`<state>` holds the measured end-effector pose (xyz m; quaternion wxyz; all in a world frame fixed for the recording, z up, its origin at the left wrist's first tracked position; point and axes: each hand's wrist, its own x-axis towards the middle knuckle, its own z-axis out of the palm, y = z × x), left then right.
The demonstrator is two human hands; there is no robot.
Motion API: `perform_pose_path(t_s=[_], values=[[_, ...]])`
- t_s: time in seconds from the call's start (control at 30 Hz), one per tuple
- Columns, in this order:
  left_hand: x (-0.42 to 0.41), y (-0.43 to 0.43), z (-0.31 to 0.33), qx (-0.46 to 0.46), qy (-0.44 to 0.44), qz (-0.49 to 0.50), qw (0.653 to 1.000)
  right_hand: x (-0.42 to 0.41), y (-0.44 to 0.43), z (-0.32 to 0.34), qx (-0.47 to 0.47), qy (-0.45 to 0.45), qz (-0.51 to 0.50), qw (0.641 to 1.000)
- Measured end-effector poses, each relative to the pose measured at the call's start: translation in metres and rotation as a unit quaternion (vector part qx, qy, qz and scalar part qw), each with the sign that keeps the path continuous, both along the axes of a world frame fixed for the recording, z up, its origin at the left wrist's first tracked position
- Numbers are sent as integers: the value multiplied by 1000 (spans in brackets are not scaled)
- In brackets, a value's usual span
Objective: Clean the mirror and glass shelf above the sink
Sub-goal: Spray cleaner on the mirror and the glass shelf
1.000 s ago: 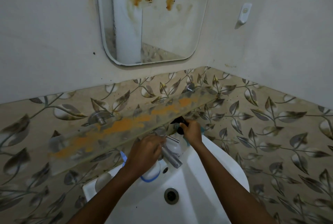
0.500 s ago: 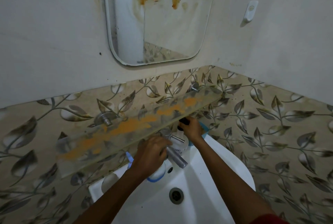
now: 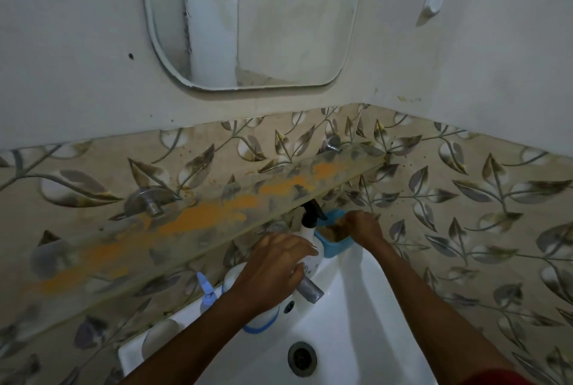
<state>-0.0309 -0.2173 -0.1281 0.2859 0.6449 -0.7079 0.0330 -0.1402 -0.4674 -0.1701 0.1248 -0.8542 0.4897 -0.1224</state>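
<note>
Below, left hand (image 3: 273, 273) loosely spread over the tap (image 3: 308, 287); right hand (image 3: 364, 226) fingers curled in the blue tub (image 3: 333, 242).

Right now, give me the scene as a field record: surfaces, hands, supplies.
mirror: rounded wall mirror, orange smears near top
shelf: glass shelf, orange streak along it, nothing on it
left hand: over the metal tap, grip unclear
right hand: at the small blue tub
supplies: black-pump white bottle on white sink

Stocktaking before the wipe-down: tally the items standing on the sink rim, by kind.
Spray bottles: 2, black-topped and blue-topped
Blue tub: 1
White container with blue band: 1
Total: 4
</note>
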Motion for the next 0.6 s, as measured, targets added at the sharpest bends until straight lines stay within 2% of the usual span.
perform_pose_path(t_s=[0.07, 0.27, 0.47, 0.6], values=[[-3, -4, -3, -11, -27, -24, 999, 16, -10, -10, -31, 76, 40, 996], [-1, -9, -20, -6, -56, -8, 998, 48, -31, -42, -94, 193, 85, 973], [10, -4, -16, -21, -36, 11, 999, 58, -44, -47, -94, 277, 89, 952], [11, -6, -16, -19, -22, 11, 1000, 56, -47, -39, -86, 283, 99, 950]])
